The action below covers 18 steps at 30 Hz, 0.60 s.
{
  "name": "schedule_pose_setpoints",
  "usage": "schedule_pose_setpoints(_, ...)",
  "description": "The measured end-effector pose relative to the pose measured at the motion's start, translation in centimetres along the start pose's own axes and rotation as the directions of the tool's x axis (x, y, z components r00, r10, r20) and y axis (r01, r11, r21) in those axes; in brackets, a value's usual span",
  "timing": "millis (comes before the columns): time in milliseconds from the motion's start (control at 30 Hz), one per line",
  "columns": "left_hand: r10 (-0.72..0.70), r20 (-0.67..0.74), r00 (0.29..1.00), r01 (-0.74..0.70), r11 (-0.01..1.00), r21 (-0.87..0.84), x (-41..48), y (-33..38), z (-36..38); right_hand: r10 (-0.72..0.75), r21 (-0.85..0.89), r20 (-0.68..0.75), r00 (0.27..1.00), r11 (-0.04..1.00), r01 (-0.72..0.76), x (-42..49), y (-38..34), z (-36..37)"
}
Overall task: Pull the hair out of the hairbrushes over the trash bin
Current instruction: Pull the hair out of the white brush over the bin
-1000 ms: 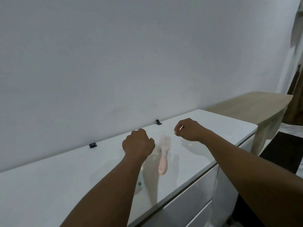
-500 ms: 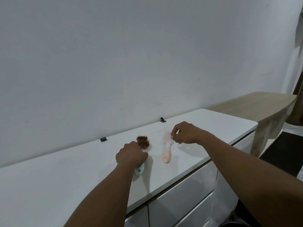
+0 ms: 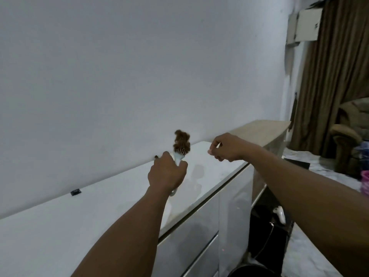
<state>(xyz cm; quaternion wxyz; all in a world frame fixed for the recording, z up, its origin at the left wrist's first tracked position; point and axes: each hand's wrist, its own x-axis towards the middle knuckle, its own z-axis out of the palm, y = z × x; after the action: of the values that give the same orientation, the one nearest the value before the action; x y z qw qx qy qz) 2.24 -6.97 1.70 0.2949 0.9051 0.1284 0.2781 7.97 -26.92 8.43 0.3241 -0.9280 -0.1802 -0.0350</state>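
My left hand (image 3: 166, 173) is closed around the handle of a light blue hairbrush (image 3: 177, 156), held upright above the white cabinet top (image 3: 99, 212). A thick clump of brown hair (image 3: 181, 140) sits in its bristles. My right hand (image 3: 227, 147) hovers to the right at about the same height, fingers closed; only a small pink bit (image 3: 209, 151) shows below the thumb, apparently the pink hairbrush, which no longer lies on the cabinet. A dark round trash bin rim (image 3: 247, 267) shows on the floor at the bottom edge, below my right forearm.
The cabinet has white drawer fronts (image 3: 191, 242) and stands against a plain wall. A small black clip (image 3: 75, 191) lies at its back edge. Beyond it is a wooden table (image 3: 263, 128), then a brown curtain (image 3: 329, 76) and an armchair (image 3: 351, 140).
Both hands have risen off the cabinet top. The left one lifted the blue brush upright. The pink brush has left the surface along with the right hand. My view has swung to the right.
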Motion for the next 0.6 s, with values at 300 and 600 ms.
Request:
schedule_pose_setpoints(300, 0.237, 0.216, 0.947, -0.196, 0.961, -0.193, -4.9, 10.4, 9.6, 0.26, 0.224, -0.133, 0.956, 0.948, -0.226, -4.1, 9.7, -4.2)
schedule_pose_setpoints(600, 0.227, 0.491, 0.841, -0.135, 0.967, -0.217, -11.6, 6.7, 22.3, 0.517, 0.449, -0.104, 0.85, 0.787, -0.424, -7.3, 23.4, 4.5)
